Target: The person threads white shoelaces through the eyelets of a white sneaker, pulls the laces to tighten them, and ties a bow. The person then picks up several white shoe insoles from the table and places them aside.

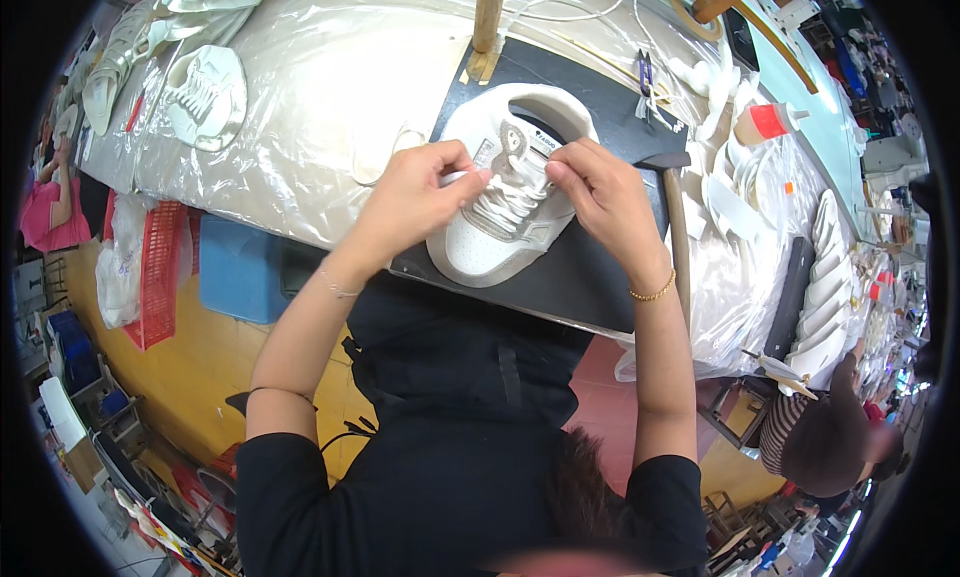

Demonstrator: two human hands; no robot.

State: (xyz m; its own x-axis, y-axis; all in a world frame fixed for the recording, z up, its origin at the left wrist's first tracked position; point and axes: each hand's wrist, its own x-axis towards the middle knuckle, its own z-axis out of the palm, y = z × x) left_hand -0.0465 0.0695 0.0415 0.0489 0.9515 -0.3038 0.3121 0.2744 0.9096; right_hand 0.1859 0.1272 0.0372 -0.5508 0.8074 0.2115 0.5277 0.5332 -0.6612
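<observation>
A white and grey sneaker [475, 247] lies on a black mat [615, 107], its toe pointing toward me and its collar away. White laces [507, 205] cross its front below the tongue. My left hand [425, 192], at the left of the lacing, is closed in a pinch on a white lace end. On the other side of the tongue my right hand [603, 192] is also pinched, with its fingertips at the upper eyelets. A lace seems to be between those fingers, but they mostly hide it.
A wooden handle [488, 17] stands behind the mat. More white sneakers [205, 97] sit at the far left. Pale shoe parts [735, 202], a red-banded bottle [768, 123] and purple-handled snips [645, 72] lie to the right. A red crate [160, 277] and blue bin [240, 267] stand below the table.
</observation>
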